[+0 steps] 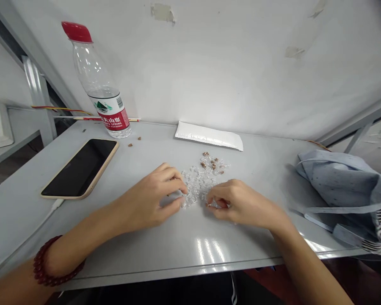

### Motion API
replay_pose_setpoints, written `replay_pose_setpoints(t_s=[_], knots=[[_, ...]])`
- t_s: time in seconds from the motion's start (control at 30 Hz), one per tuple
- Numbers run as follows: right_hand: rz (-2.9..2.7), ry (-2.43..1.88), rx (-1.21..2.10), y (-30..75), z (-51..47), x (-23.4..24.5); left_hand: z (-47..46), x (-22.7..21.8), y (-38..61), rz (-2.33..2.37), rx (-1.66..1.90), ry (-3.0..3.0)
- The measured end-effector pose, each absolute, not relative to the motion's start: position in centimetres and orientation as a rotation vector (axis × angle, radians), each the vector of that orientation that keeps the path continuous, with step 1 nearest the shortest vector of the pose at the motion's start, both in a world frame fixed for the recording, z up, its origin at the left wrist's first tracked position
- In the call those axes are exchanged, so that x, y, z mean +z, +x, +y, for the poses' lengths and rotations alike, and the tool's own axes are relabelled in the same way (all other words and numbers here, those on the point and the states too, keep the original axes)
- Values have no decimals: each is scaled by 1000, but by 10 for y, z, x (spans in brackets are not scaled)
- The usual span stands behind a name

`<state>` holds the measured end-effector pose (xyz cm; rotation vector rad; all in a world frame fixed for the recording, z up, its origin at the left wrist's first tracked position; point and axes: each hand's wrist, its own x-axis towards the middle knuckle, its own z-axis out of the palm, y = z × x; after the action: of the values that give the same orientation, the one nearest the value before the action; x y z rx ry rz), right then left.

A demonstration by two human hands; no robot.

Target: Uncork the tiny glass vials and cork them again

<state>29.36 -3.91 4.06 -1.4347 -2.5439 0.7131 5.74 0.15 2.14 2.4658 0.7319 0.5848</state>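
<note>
A small heap of clear plastic pieces point(198, 182) lies on the grey table point(178, 245), with several tiny brown parts point(211, 162) just behind it. My left hand point(152, 199) rests at the heap's left edge, its fingertips pinched on a clear piece. My right hand point(238, 203) sits at the heap's right edge, fingers curled and pinched on a tiny part I cannot name. A red bead bracelet point(51, 264) is on my left wrist.
A phone point(81, 167) lies screen-up at the left with a white cable. A water bottle point(98, 84) with a red cap stands behind it. A white packet point(209, 136) lies by the wall. Blue cloth point(346, 190) covers the right side.
</note>
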Motion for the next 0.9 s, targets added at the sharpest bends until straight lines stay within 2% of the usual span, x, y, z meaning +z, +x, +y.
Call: replay_pose_setpoints(t_s=[0.23,0.7,0.9], knots=[[-2371,-1082,560,279,-45,28,-14,16,73,630,554,2405],[-2515,-1453,557,296,-36,38,17,23,44,846,495,2680],[-2565,-1454,596,295,-35,41,15,20,45,844,408,2737]])
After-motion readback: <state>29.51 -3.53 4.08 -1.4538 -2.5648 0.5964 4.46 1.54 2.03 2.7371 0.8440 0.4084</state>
